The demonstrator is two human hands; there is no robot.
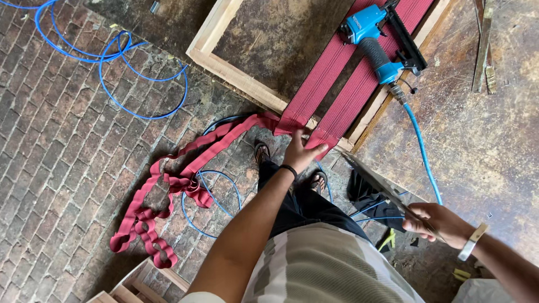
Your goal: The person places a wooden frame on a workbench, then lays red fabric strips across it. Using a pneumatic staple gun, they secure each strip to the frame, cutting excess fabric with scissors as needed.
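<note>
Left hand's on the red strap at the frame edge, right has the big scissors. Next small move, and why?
Probably bring the scissors in the right hand over to the red strap. The left hand pinches the strap where it crosses the wooden frame, but the blades are apart from it, off to the right.

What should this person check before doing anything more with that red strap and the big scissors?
1. Left hand grips the red webbing at the wooden frame edge: ok.
2. Right hand holds the scissors: ok.
3. Scissor blades clear of the left hand's fingers: ok, apart.
4. Blue air hose clear of the blades: not ok, it runs right beside them.
5. Blue nail gun resting untouched on the webbing: ok.
6. Webbing pulled tight across the frame: cannot tell.
</note>
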